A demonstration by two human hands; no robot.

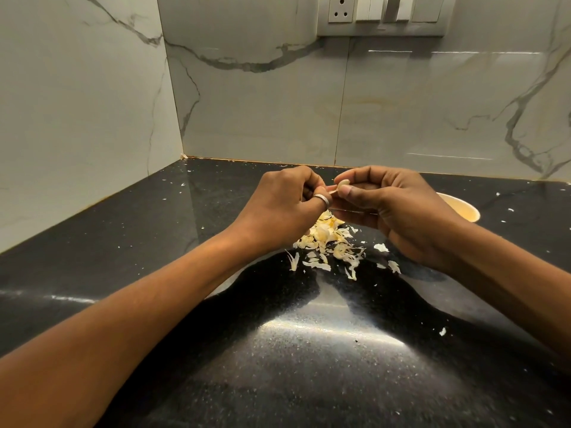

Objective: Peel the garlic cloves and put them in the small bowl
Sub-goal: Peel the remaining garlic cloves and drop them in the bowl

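Note:
My right hand [392, 208] pinches a small pale garlic clove [343, 182] between thumb and forefinger, held above the black counter. My left hand [284, 208], with a ring on its thumb, pinches a thin strip of skin [332, 191] that hangs from the clove. Both hands are close together in mid-air. A small cream bowl [460, 206] stands on the counter just behind my right hand, mostly hidden by it. Its contents cannot be seen.
A heap of garlic skins and bits [327, 242] lies on the counter below my hands, with flakes scattered around. Marble-look walls [262, 103] close the corner at left and back. A socket panel [383, 13] sits high on the back wall.

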